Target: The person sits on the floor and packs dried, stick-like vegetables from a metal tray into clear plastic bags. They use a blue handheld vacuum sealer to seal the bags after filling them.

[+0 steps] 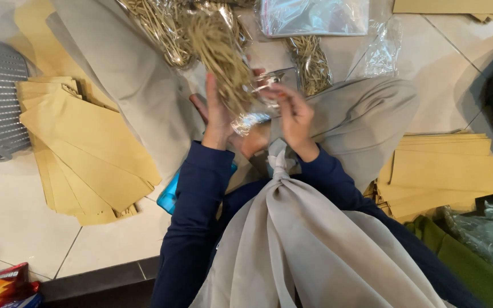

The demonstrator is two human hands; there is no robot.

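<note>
Two envelope stacks (pixel 87 154) (pixel 446 174), two hands (pixel 219 111) (pixel 293 117) (both busy).
</note>
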